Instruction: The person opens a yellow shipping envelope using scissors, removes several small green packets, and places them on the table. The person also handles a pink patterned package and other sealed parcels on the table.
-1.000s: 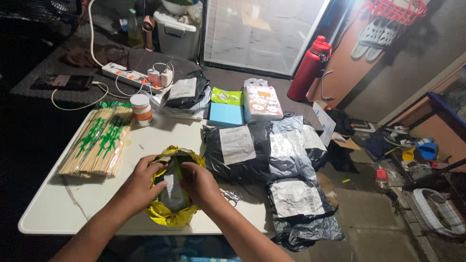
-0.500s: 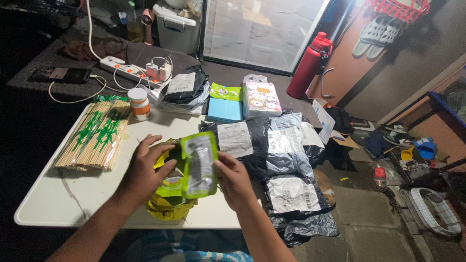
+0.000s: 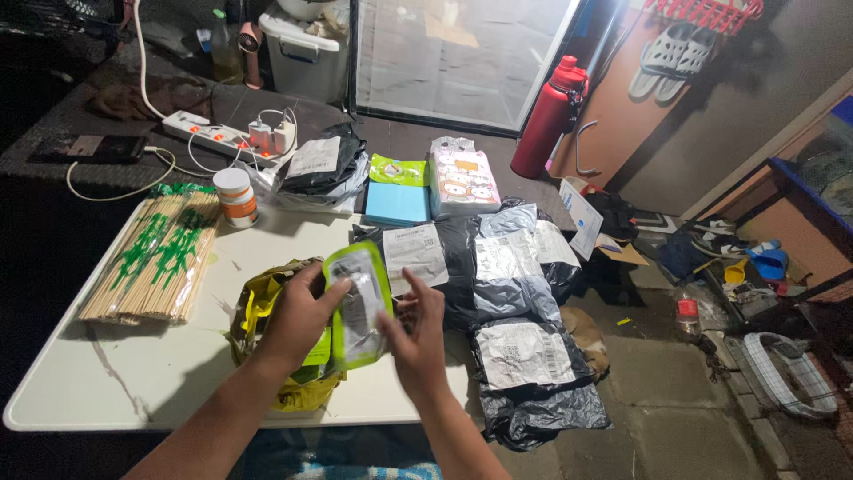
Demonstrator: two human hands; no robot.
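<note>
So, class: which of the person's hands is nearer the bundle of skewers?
Left. The left hand holds the green pouch beside the skewers; the right hand is beyond the pouch, farther away.

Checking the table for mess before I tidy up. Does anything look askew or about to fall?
Yes: a grey mailing bag hangs off the table's right edge, sagging toward the floor. The yellow bag by the left hand lies torn open and crumpled.

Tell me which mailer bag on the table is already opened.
The yellow mailer bag under the left hand; its mouth gapes, while the dark grey ones remain sealed and labelled.
</note>
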